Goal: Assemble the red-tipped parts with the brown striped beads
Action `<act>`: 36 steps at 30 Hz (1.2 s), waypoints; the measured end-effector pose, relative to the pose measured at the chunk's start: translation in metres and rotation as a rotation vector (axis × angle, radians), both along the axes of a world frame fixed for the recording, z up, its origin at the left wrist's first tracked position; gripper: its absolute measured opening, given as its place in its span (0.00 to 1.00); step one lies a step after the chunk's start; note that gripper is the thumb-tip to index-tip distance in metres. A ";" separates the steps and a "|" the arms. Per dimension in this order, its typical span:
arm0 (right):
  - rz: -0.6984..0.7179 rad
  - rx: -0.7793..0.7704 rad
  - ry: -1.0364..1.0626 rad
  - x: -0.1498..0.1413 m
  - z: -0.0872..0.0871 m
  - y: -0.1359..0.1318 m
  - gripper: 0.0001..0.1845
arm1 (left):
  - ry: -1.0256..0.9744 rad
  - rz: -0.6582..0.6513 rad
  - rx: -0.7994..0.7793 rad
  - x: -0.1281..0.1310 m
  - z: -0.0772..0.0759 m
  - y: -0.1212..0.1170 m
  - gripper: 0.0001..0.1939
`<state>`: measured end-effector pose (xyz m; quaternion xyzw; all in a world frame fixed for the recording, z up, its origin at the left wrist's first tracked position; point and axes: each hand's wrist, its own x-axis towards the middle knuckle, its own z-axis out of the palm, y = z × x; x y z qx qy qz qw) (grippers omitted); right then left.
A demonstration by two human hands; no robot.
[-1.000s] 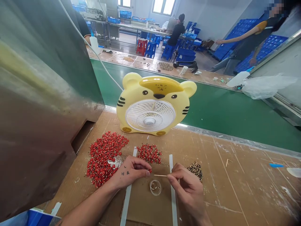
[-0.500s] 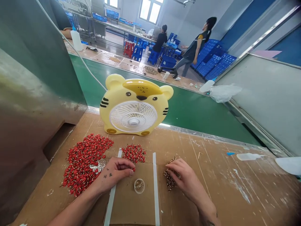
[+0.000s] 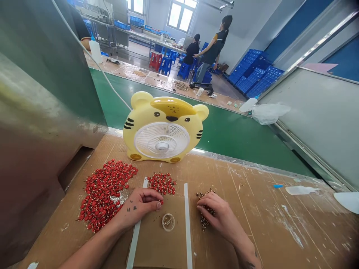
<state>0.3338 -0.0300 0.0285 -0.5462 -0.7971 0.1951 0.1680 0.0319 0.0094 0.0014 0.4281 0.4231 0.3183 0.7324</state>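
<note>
My left hand [image 3: 140,205] lies at the cardboard's upper edge, its fingertips pinched on a tiny red piece [image 3: 161,202]. My right hand [image 3: 215,213] curls over a heap of brown speckled beads [image 3: 204,213], touching them. Between my hands stands a small clear round cup [image 3: 168,222] on a cardboard sheet [image 3: 157,243]. Left of my left hand lies a large pile of red beaded pieces [image 3: 102,194], and a smaller red pile [image 3: 162,184] sits above my fingers. White strips [image 3: 187,228] flank the cardboard.
A yellow tiger-shaped fan [image 3: 162,130] stands behind the piles on the brown-papered bench. A steel panel [image 3: 36,149] rises at the left. Beyond the green belt [image 3: 224,142] lies another bench with bead heaps. Two co-workers [image 3: 210,45] and blue crates [image 3: 252,76] are farther back.
My right hand has gone from holding a thin wooden stick above the cup to resting on the speckled heap, with no stick visible. The view has swung left and my left hand stays nearly still.
</note>
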 end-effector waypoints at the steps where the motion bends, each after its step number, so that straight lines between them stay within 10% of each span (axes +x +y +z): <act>1: -0.028 -0.010 0.038 -0.002 0.001 -0.001 0.09 | -0.003 -0.001 0.004 0.001 0.000 0.000 0.09; 16: -0.171 -0.020 0.707 -0.102 -0.009 0.005 0.04 | 0.184 0.093 0.709 0.001 0.003 -0.012 0.07; 36: -0.103 -0.086 0.715 -0.112 -0.007 0.003 0.05 | 0.111 0.166 0.816 0.001 0.002 -0.013 0.06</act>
